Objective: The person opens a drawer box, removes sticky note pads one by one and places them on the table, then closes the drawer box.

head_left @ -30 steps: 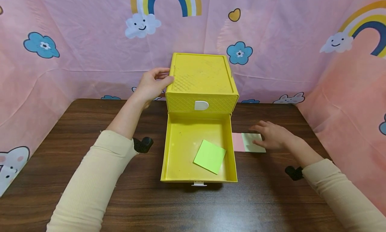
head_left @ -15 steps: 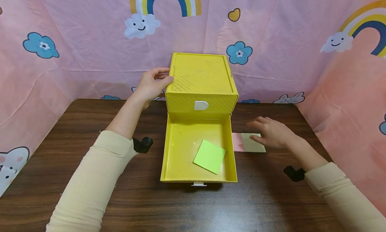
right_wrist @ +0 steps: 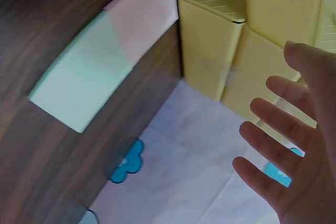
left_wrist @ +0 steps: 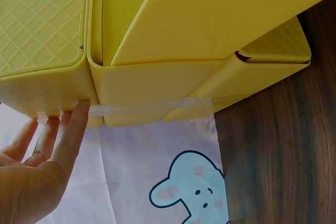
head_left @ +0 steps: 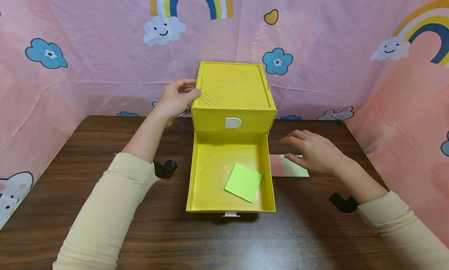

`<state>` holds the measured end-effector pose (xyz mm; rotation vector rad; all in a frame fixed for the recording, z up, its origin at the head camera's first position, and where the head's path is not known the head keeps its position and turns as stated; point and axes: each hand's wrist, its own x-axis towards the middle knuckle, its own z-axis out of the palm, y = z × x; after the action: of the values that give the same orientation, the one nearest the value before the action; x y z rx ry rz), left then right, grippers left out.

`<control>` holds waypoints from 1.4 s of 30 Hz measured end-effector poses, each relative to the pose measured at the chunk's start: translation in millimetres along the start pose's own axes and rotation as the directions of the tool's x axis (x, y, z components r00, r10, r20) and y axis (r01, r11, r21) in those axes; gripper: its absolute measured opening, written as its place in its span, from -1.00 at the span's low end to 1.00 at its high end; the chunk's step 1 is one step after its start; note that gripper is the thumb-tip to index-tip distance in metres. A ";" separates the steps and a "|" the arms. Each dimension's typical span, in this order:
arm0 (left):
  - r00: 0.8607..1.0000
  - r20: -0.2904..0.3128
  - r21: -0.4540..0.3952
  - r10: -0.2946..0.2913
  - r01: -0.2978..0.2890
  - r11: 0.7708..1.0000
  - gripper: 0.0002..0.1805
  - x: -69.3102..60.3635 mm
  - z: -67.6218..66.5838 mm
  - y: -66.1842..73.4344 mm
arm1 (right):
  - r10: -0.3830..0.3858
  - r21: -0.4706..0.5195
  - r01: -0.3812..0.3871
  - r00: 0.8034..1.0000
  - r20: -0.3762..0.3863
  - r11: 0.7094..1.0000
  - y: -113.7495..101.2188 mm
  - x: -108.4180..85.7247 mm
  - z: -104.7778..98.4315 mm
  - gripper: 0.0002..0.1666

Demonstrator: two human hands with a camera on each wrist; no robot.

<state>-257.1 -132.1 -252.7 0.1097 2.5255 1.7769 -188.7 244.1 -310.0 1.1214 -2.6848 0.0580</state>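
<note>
A yellow drawer cabinet (head_left: 234,88) with stacked tiers stands at the back of the table. One drawer (head_left: 214,176) below the top tier is pulled out, and a bright green sticky note pad (head_left: 243,182) lies inside it. My left hand (head_left: 175,100) rests against the cabinet's upper left side, its fingers fairly straight in the left wrist view. Right of the drawer, my right hand (head_left: 313,150) hovers with spread fingers and holds nothing. Below it on the table lie a pink sticky note pad (right_wrist: 142,17) and a pale green sticky note pad (right_wrist: 81,72), edge to edge.
The dark wooden table (head_left: 154,231) runs back to a pink printed cloth (head_left: 115,47) that hangs behind and on both sides. A white latch tab (head_left: 230,214) sticks out from the open drawer's front edge.
My right hand has moved a little up and left, from over the pale green pad toward the cabinet's right side. The left hand, drawer and pads stay put.
</note>
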 end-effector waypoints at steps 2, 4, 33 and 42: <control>1.000 0.002 -0.001 -0.003 0.003 1.000 -0.44 -0.5 -0.2 -0.1 | -0.011 -0.001 0.011 1.000 -0.010 1.000 -2.2 2.2 -4.2 -0.55; 1.000 0.002 0.000 -0.006 0.006 1.000 -0.43 -0.9 -0.4 0.0 | -0.023 -0.001 0.023 1.000 -0.020 1.000 -4.4 4.2 -8.0 -0.55; 1.000 0.008 0.015 -0.024 0.023 1.000 -0.43 -0.2 -1.9 1.1 | -0.215 -0.058 0.215 0.977 -0.001 0.975 -57.4 41.3 -40.8 -0.50; 1.000 0.008 -0.007 -0.024 0.024 1.000 -0.42 -1.4 -1.1 1.5 | -0.183 -0.074 0.192 0.977 0.105 0.979 -72.2 49.2 -44.2 -0.43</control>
<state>-255.8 -132.8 -250.9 0.0854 2.5040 1.7733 -162.5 164.4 -259.6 1.3783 -2.6223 -0.1437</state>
